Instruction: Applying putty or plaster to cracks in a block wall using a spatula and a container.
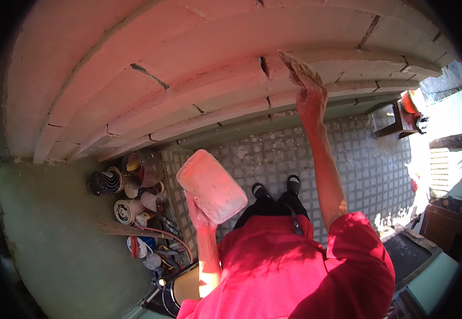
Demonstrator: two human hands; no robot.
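My left hand (201,215) is closed on the edge of a rectangular, round-cornered plastic tub (213,186), pale and smeared with a whitish paste. It is held out at the left, above the tiled floor. My right arm reaches forward to the wall. There my right hand (311,98) is closed round a flat, paste-crusted putty knife (298,70); its handle is hidden in the fist. The blade is at the pale block wall (209,85), close to a dark open joint (264,67). Whether it touches the wall, I cannot tell.
At the left, several buckets and pots (129,211) crowd by a green wall (50,228), with thin sticks (124,229) among them. My sandalled feet (293,184) stand on the tiled floor (358,154). A small wooden bench (395,121) with something orange stands far right.
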